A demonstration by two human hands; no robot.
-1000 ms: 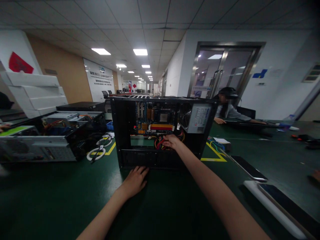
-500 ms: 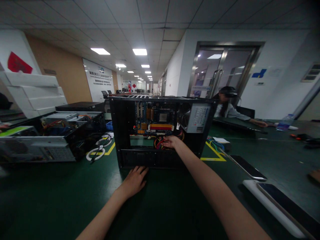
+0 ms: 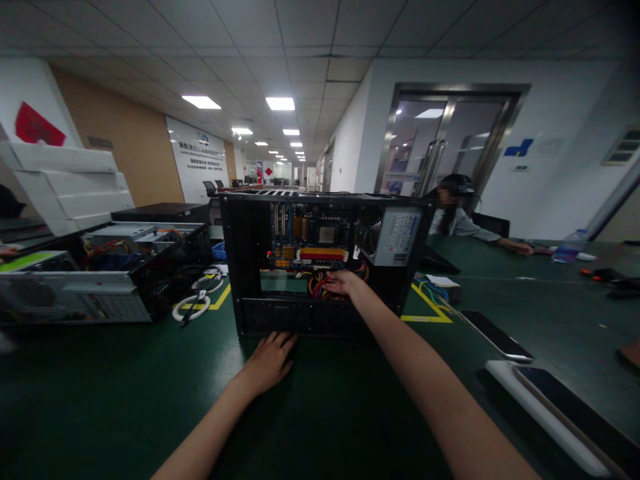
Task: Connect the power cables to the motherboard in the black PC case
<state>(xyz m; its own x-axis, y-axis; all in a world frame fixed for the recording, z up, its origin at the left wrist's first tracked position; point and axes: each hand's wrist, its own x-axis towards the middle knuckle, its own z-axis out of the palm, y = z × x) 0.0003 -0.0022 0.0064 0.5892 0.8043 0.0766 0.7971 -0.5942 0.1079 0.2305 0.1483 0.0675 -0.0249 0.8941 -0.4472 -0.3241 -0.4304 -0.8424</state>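
My right hand (image 3: 341, 283) is reaching into the open computer case (image 3: 325, 319), fingers loosely curled at the bundled cables (image 3: 317, 285). My left hand (image 3: 271, 360) is lying spread on the worktop (image 3: 300, 420), fingertips at the case's near bottom edge.

One view — from the person's head, facing forward and down across the desk (image 3: 200, 400), fairly near.

Dim room, small bright ceiling lights (image 3: 281, 104)

Left hand (image 3: 271, 360) lies palm down; right hand (image 3: 341, 283) reaches forward, fingers curled.
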